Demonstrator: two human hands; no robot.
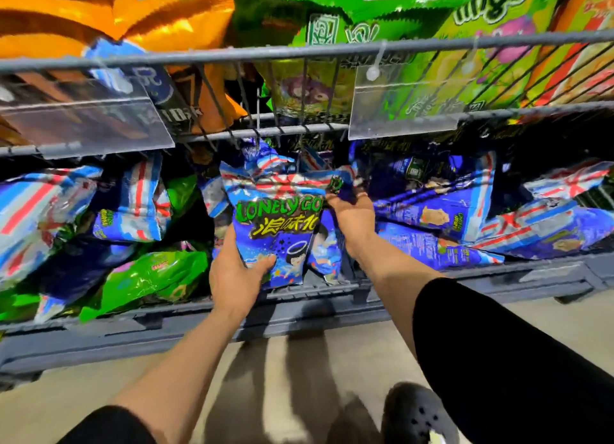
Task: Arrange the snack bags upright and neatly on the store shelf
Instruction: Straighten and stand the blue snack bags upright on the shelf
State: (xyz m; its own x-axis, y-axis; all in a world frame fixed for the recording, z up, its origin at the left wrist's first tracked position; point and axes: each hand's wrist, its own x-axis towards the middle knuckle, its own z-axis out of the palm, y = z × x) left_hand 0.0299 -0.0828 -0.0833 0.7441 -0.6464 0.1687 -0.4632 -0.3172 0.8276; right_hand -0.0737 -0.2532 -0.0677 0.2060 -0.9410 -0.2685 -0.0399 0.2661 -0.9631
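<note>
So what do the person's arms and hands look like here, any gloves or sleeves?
No gloves: the left hand and right hand are bare, with no rings or watch visible. Forearms are bare too. Black sleeves cover both upper arms down to about the elbow.

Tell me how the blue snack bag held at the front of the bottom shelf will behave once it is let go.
The blue snack bag looks puffed and crinkly, so probably light and floppy. Its glossy film may slide in the left hand. It stands on a narrow bottom edge, so it will likely tip without the right hand or neighbouring bags propping it.
</note>
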